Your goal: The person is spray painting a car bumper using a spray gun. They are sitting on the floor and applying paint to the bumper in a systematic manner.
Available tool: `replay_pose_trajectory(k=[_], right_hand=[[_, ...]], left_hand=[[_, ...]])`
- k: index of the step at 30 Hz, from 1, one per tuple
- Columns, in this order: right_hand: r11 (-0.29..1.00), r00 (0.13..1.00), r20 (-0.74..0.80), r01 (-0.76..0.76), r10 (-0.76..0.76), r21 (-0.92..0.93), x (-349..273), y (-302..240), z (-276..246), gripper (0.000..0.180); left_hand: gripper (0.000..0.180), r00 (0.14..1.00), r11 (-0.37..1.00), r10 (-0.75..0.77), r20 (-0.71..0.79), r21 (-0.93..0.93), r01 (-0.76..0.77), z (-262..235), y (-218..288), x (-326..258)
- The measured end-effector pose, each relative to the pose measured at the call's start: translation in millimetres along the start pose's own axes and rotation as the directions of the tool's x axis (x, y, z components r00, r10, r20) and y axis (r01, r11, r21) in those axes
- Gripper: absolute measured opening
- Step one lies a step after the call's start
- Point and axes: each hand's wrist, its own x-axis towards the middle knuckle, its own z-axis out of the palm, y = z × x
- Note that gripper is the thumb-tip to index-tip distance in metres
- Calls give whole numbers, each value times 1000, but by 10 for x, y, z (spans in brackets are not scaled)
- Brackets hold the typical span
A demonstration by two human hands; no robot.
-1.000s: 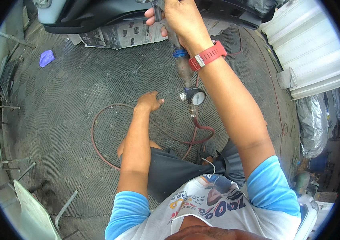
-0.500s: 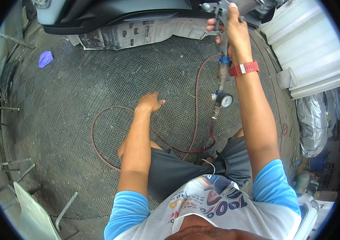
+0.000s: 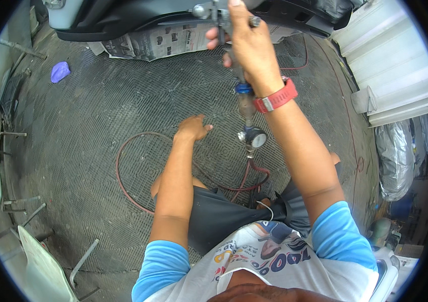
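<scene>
Fingers (image 3: pixel 224 38) of our right hand (image 3: pixel 246 48) are wrapped tightly around the grip of a spray gun (image 3: pixel 219 15), held up at the far edge of the floor, against the dark car body panel (image 3: pixel 123 17) masked with newspaper (image 3: pixel 158 43). Half a second ago the gun sat further right along the panel; it has now swung back left, which we read as one more sweeping pass across the same strip. From the gun hang a blue coupling, a pressure gauge (image 3: pixel 254 137) and the red air hose (image 3: pixel 133 151), which loops over the mesh floor (image 3: pixel 83 116) by our knee. Our right arm is stretched forward and raised, the wrist with the red watch (image 3: pixel 276 98) turned slightly inward. Our left hand (image 3: pixel 192 130) hangs low with loose, open fingers, holding nothing, just as it did a second ago. A purple rag (image 3: pixel 60 71) lies near the left edge of the floor.
</scene>
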Motion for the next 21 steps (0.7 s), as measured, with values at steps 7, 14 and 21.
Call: replay_pose_trajectory(k=[7, 14, 21], right_hand=[[993, 992, 95, -94, 87, 68, -137, -62, 115, 65], [985, 956, -280, -126, 89, -118, -120, 282, -776, 68], [978, 904, -426, -107, 20, -181, -113, 382, -987, 65]], left_hand=[[75, 1000, 1000, 4, -15, 16, -3, 22, -118, 46], [75, 1000, 1000, 6, -19, 7, -5, 31, -136, 53], [75, 999, 999, 34, -10, 20, -34, 37, 10, 78]])
